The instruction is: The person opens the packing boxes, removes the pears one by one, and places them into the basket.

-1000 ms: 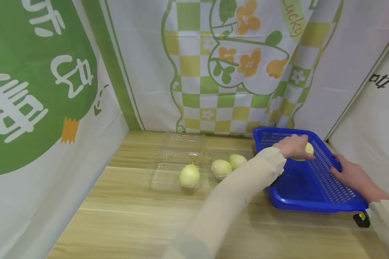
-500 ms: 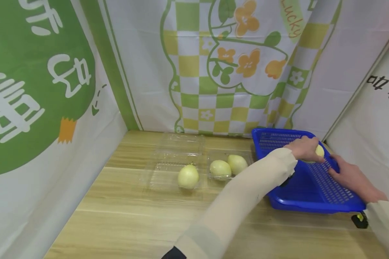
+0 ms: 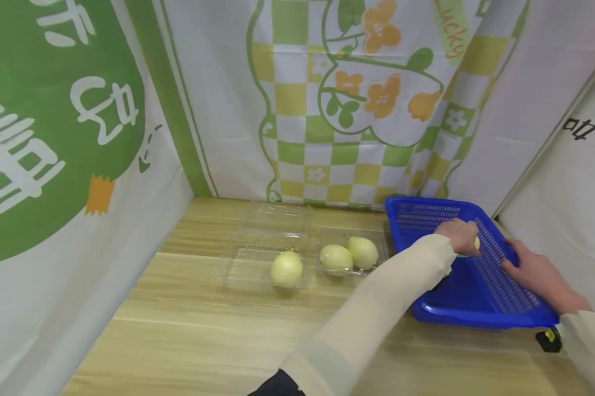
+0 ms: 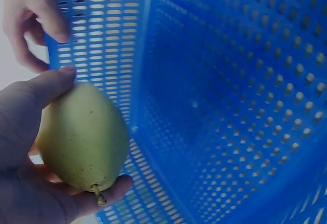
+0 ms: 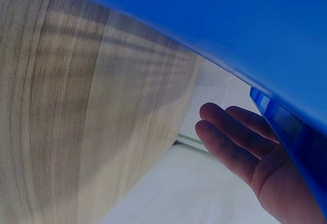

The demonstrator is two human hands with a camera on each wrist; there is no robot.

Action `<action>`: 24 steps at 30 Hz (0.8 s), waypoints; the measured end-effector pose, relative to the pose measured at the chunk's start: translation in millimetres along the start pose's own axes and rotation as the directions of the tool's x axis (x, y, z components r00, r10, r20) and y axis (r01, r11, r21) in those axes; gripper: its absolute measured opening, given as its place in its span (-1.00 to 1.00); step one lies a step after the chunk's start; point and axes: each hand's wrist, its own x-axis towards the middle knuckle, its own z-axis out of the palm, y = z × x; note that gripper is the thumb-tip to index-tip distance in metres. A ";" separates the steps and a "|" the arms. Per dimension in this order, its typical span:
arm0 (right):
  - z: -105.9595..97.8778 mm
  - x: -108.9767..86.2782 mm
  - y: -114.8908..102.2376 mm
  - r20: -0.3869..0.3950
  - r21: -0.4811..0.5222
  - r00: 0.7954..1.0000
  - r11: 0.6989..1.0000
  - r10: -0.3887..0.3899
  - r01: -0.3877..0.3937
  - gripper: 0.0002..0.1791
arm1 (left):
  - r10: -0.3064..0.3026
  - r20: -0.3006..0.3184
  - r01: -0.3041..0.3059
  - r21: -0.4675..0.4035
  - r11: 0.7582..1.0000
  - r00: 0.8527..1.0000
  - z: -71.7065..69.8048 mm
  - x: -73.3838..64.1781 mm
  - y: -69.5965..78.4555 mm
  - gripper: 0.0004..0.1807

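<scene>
My left hand (image 3: pixel 459 236) grips a pale yellow-green pear (image 4: pixel 87 137) inside the outline of the blue plastic basket (image 3: pixel 456 297). In the left wrist view the thumb lies along one side of the pear, fingers round the other, and its stem points down toward the fingertips. Most of the pear is hidden behind the hand in the head view. On the basket's right side, my right hand (image 3: pixel 542 275) holds the rim, thumb over the inner side. The right wrist view shows its other fingers (image 5: pixel 230 137) stretched out beneath the basket, which looks tilted.
One pear (image 3: pixel 286 269) sits in an open clear plastic box (image 3: pixel 247 269) on the wooden table (image 3: pixel 188 341). Two pears (image 3: pixel 349 256) lie in another clear box (image 3: pixel 324 236) beside it. A printed curtain (image 3: pixel 327 148) hangs behind.
My left hand moved right across the basket with the pear, then came slightly back left and lower. The right hand stays on the basket rim.
</scene>
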 end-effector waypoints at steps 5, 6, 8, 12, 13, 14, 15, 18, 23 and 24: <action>4.7 3.8 -2.0 -0.018 0.007 1.000 1.000 -0.012 0.012 -0.37 | -0.019 0.025 0.019 0.002 1.000 1.000 12.7 5.9 -7.0 -0.69; 5.0 4.4 -2.4 -0.026 0.010 1.000 1.000 -0.015 0.016 -0.37 | -0.011 0.022 0.011 0.007 1.000 1.000 14.0 6.5 -7.7 -0.68; 4.8 5.2 -2.8 -0.030 0.010 0.999 1.000 -0.020 0.020 -0.37 | 0.000 0.025 0.000 0.008 1.000 1.000 15.0 6.2 -9.1 -0.66; 3.6 5.9 -5.5 -0.020 0.014 1.000 1.000 -0.022 0.022 -0.37 | 0.028 0.058 -0.029 0.016 0.999 0.998 14.5 2.7 -11.2 -0.66; 3.5 5.9 -6.3 -0.017 0.013 1.000 1.000 -0.022 0.022 -0.38 | 0.033 0.069 -0.034 0.015 0.999 0.997 13.9 1.5 -11.5 -0.67; 3.5 6.0 -7.1 -0.013 0.014 1.000 1.000 -0.020 0.020 -0.37 | 0.039 0.077 -0.040 0.017 0.999 0.996 13.5 0.9 -11.7 -0.67; 3.5 6.1 -7.9 -0.009 0.015 1.000 1.000 -0.018 0.018 -0.37 | 0.041 0.086 -0.043 0.017 0.999 0.995 12.8 -0.1 -11.9 -0.67; 4.6 6.6 -9.2 -0.011 0.012 1.000 1.000 -0.020 0.020 -0.38 | 0.040 0.103 -0.042 0.015 0.999 0.994 10.8 -1.8 -12.4 -0.69; 4.9 7.0 -8.2 -0.011 0.019 1.000 1.000 -0.015 0.015 -0.37 | 0.031 0.113 -0.031 -0.007 1.000 0.993 6.0 -5.4 -14.5 -0.69; 4.6 6.9 -7.8 -0.010 0.020 1.000 1.000 -0.014 0.014 -0.37 | 0.028 0.113 -0.026 -0.015 1.000 0.993 5.4 -5.8 -14.9 -0.69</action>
